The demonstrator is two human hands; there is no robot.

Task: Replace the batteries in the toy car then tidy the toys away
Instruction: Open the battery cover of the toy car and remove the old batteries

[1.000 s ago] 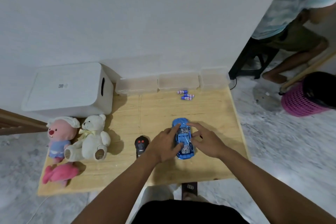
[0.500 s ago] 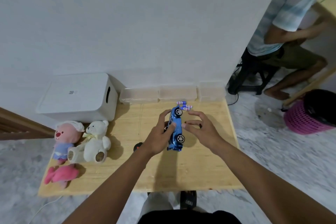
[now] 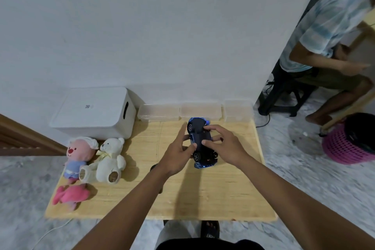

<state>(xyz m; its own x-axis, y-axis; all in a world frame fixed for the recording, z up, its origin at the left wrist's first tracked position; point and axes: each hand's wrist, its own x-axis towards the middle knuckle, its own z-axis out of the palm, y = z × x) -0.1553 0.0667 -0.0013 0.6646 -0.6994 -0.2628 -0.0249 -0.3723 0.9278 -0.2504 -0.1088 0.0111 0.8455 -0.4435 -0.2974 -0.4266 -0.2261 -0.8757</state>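
The blue toy car (image 3: pixel 199 138) is held above the wooden table (image 3: pixel 223 189), turned upside down so its dark underside and wheels face me. My left hand (image 3: pixel 177 155) grips its left side, thumb on the underside. My right hand (image 3: pixel 222 145) holds the right side with fingertips resting on the underside. The car hides the spare batteries at the back of the table. Only a sliver of the black remote (image 3: pixel 152 167) peeks out from behind my left wrist.
A white storage box (image 3: pixel 93 111) stands at the back left. Three clear plastic containers (image 3: pixel 199 110) line the wall. A pink plush (image 3: pixel 78 155), a white teddy bear (image 3: pixel 110 157) and a pink soft toy (image 3: pixel 71 195) lie on the left. A person sits at the right beside a pink basket (image 3: pixel 349 146).
The car was lifted off the table and rolled from upright, through its side, to fully upside down. Both hands rose with it and moved toward the back of the table.
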